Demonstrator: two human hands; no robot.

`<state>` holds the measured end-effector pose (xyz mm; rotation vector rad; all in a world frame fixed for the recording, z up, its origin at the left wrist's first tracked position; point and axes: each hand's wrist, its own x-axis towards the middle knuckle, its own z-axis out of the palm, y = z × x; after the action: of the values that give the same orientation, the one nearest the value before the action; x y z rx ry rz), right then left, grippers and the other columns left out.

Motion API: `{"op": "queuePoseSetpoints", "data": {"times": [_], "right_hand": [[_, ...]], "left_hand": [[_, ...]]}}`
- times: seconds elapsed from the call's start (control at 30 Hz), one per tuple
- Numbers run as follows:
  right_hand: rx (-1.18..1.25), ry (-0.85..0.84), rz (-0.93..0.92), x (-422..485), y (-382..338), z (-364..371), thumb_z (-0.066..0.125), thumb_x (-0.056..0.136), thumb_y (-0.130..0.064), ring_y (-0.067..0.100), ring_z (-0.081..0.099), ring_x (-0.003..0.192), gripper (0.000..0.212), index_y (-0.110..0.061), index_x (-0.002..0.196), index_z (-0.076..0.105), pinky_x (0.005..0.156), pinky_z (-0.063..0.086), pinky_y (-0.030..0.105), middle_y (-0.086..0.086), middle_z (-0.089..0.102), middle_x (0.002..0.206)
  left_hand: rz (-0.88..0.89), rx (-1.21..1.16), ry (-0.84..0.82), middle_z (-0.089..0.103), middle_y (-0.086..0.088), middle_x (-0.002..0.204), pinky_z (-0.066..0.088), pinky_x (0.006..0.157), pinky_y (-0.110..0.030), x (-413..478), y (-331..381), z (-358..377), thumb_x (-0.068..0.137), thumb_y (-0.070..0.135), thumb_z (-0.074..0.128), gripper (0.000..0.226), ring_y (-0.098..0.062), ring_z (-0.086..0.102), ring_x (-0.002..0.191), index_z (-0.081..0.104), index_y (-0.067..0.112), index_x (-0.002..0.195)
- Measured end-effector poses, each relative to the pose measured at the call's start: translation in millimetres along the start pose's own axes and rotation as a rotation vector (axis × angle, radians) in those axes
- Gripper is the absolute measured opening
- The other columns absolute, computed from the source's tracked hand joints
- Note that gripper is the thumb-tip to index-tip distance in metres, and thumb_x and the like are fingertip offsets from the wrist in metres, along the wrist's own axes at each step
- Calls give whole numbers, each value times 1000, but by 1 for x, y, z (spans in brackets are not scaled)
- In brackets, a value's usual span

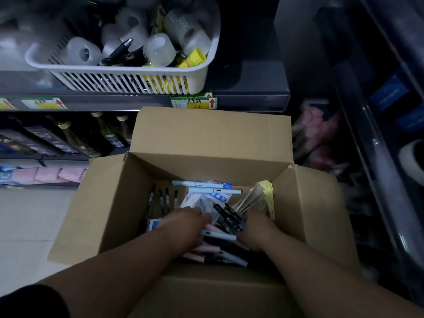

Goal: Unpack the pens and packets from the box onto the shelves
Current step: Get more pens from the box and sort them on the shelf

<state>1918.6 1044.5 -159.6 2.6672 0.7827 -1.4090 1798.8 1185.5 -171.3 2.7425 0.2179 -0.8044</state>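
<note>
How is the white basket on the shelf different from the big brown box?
The white slotted plastic basket sits up on the dark shelf; the brown cardboard box stands lower, in front of it. The basket's walls are slotted; the box's are solid, with flaps open. The basket holds clear tape rolls; the box holds pens and packets. Both are open on top.

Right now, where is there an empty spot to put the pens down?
The dark shelf top right of the white basket looks bare. The pale floor tiles left of the box are bare too. Crowded: the basket, the bottles below, and the box's middle, where the left hand and right hand reach among pens.
</note>
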Motion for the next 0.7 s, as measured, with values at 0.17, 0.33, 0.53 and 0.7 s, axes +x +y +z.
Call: {"op": "queuePoseSetpoints", "data": {"times": [0.17,0.33,0.53,0.7], "right_hand": [[-19,-5,-37,3,0,4,62,90,-32,24,60,107,37,-14,122,59,92,50,32,8,63,120],[-64,-1,-46,7,3,4,54,97,-26,24,57,109,32,-12,126,54,89,47,29,10,58,124],[119,80,-57,5,4,1,45,101,-27,23,58,100,26,-12,115,61,75,43,25,11,63,116],[397,265,-36,-2,1,-11,45,100,-30,26,58,89,23,-11,101,59,65,35,25,11,64,101]], "left_hand": [[-29,5,16,54,-1,117,44,83,-33,-2,-3,2,88,36,55,33,-21,53,106,49,26,119],[-62,47,67,55,0,111,43,68,-31,-7,-11,-1,90,50,51,33,-22,58,95,48,30,116],[-86,59,111,53,0,119,50,73,-34,-22,-23,-11,92,49,48,41,-23,60,98,42,31,128],[-203,-73,182,57,-1,118,50,73,-31,-34,-25,-24,93,50,48,46,-21,60,97,42,27,132]]}}
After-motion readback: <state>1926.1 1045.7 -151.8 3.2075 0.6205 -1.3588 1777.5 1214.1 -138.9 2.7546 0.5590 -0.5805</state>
